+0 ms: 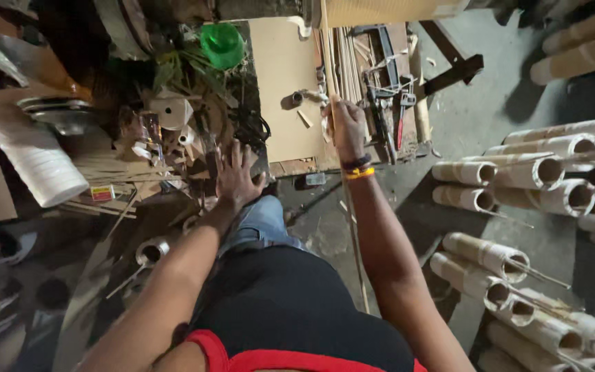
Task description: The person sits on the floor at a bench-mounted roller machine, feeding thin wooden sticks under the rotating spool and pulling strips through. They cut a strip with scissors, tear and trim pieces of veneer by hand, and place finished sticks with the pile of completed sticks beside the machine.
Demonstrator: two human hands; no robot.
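Note:
My right hand (347, 129) is closed around a long thin bamboo stick (344, 200) that runs from the top of the view down past my right arm toward the floor. A yellow and black band sits on that wrist. My left hand (237, 176) lies flat with fingers spread on the cluttered low work surface, near a dark object and some scraps. My jeans knee shows just below that hand.
A flat wooden board (285, 83) lies ahead with hand tools (388, 89) and thin sticks beside it. Several cut bamboo tubes (538, 172) lie on the floor at right. A green plastic container (222, 43) and a white roll (36, 162) sit at left.

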